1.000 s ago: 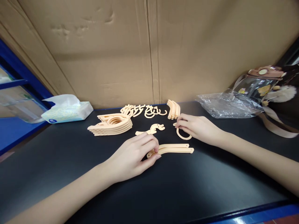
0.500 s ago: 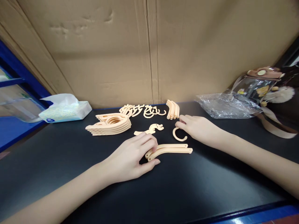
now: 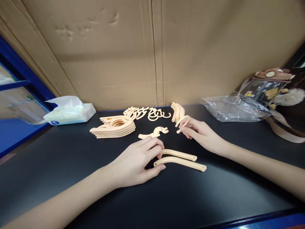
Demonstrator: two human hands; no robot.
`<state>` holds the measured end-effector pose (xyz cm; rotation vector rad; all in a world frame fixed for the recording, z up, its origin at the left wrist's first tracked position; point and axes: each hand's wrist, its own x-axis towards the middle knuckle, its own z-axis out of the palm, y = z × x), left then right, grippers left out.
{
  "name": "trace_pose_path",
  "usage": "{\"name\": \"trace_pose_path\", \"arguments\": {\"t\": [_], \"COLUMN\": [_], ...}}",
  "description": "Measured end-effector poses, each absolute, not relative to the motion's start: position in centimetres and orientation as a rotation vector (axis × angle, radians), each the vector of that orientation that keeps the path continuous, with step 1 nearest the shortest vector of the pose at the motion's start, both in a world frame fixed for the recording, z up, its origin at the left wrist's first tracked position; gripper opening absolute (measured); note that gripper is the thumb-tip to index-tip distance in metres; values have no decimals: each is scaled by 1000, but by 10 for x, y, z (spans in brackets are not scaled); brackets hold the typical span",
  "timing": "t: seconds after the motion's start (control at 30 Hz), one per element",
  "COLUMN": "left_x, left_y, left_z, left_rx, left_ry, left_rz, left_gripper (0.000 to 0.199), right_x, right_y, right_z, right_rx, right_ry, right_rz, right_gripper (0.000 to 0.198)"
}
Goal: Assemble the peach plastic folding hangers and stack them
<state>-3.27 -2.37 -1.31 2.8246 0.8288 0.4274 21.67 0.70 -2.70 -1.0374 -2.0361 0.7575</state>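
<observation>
My right hand [image 3: 199, 132] is raised a little above the table, its thumb and fingers pinching a cream hanger hook [image 3: 186, 120]. Two curved hanger arms lie before me, spread slightly apart: a rear arm [image 3: 179, 154] and a front arm [image 3: 182, 161]. My left hand [image 3: 140, 159] is closed over their left ends, thumb at the front arm and fingertips at the rear one, partly covering them. Just beyond my left knuckles rests a flat animal-shaped hanger piece [image 3: 157, 131], its lower part close behind my hand.
Stacked hanger bodies [image 3: 113, 128] stand at the left back, with loose hooks [image 3: 153, 114] and a bundle of hanger arms [image 3: 177, 112] along the rear. A tissue box [image 3: 71, 114] is at left. A clear plastic bag [image 3: 233, 109] and a transparent bottle [image 3: 259, 87] are at right.
My right hand has lifted the hook off the table and turned it. The two hanger arms have spread apart, their right ends swinging toward me, with my left hand still at their left ends.
</observation>
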Motion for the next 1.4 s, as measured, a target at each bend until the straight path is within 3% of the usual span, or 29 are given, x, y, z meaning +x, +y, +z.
{"name": "trace_pose_path", "arguments": {"t": [0.23,0.63,0.83,1.0,1.4], "left_x": [-33,-39,-38,-37,-41], "left_y": [-24,-20,-22,-23,-10], "left_z": [-15,-9,-8,-9,-12], "left_rx": [2836,2835,2923,2908,1833], "left_ry": [802,800,772,787,1031], "left_rz": [505,522,458,462,839], "left_gripper": [11,21,8,12,23], "right_x": [215,215,216,216,216], "right_y": [12,11,12,12,11], "right_z": [-31,-31,-32,-31,-31], "right_rx": [-1010,-1027,-1029,-1026,-1022], "right_ry": [-1895,-1992,-1997,-2008,-2024], "right_rz": [1055,1065,1075,1071,1077], "right_gripper": [24,24,24,24,25]}}
